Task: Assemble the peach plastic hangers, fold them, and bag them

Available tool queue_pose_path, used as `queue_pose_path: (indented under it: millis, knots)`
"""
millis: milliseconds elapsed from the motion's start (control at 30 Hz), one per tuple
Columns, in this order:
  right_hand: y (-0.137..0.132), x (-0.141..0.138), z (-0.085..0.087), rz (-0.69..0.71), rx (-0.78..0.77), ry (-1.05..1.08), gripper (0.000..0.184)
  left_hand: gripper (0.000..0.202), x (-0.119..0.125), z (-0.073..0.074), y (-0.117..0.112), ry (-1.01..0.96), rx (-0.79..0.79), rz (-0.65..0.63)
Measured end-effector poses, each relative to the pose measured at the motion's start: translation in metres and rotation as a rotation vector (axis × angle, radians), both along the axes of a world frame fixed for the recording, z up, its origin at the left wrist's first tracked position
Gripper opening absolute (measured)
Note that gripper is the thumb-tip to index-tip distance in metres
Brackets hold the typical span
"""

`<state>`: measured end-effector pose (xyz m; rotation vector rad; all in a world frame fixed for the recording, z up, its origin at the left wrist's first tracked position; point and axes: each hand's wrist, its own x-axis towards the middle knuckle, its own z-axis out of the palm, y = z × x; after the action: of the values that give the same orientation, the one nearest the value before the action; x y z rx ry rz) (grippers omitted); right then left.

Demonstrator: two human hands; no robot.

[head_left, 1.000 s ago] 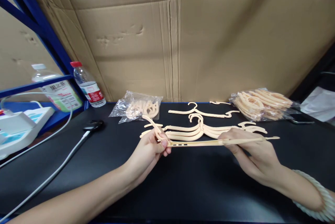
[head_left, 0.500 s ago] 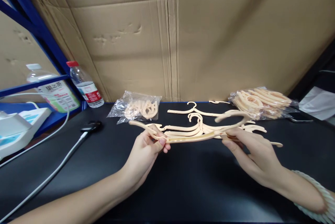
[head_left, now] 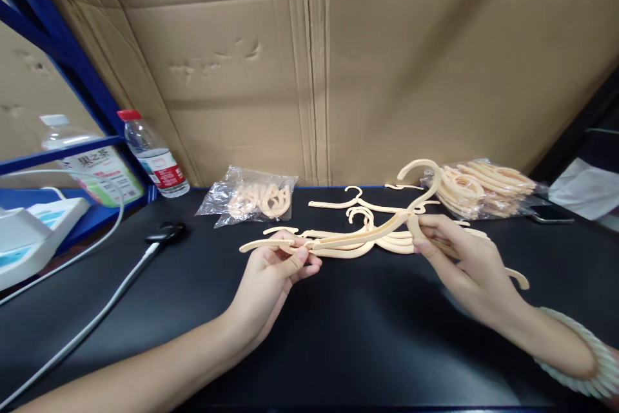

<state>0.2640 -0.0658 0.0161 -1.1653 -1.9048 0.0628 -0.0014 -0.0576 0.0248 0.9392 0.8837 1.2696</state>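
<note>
A cream plastic hanger (head_left: pixel 372 232) is held above the dark tabletop between both hands, its hook raised. My left hand (head_left: pixel 273 274) pinches its left end, where a short curved arm piece (head_left: pixel 264 245) sticks out to the left; the fingers hide whether the two are joined. My right hand (head_left: pixel 467 265) is closed around the hanger just right of the hook's base, and a curved tip (head_left: pixel 519 278) shows beyond that hand. Several similar hangers (head_left: pixel 333 234) lie stacked behind my hands. Another hanger (head_left: pixel 377 208) lies farther back.
A clear bag (head_left: pixel 261 200) of small cream parts lies at the back. At the back right is a bag (head_left: pixel 483 186) of more hanger pieces, beside a phone (head_left: pixel 554 214). A red-capped bottle (head_left: pixel 162 168), a power strip (head_left: pixel 53 226) and a cable (head_left: pixel 104 307) are left. Cardboard (head_left: pixel 232 78) stands behind.
The held hanger has turned so that its hook now points up rather than lying toward me. Both hands keep their grip in nearly the same places.
</note>
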Motion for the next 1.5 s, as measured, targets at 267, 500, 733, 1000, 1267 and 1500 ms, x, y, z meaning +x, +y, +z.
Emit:
queue_pose_path:
  millis: [267, 500, 733, 1000, 1267, 1500]
  knots:
    - [0.014, 0.009, 0.005, -0.07, 0.124, -0.157, 0.015, 0.004, 0.004, -0.005, -0.019, 0.393, 0.037, -0.406]
    - [0.013, 0.003, -0.006, 0.074, -0.116, -0.238, 0.011, 0.034, 0.003, 0.005, -0.037, 1.143, 1.117, -0.651]
    - [0.016, 0.004, -0.011, 0.04, -0.189, -0.468, 0.01, 0.025, -0.001, -0.004, -0.03, 1.282, 1.043, -0.529]
    - [0.018, 0.006, -0.012, 0.007, -0.17, -0.505, 0.012, 0.027, -0.001, -0.01, -0.025, 1.381, 0.955, -0.495]
    - [0.024, 0.012, -0.01, -0.039, -0.208, -0.469, 0.01, 0.034, -0.003, -0.013, -0.02, 1.391, 0.869, -0.448]
    - [0.03, 0.017, -0.01, -0.01, -0.27, -0.401, 0.01, 0.038, -0.006, -0.014, -0.02, 1.402, 0.839, -0.482]
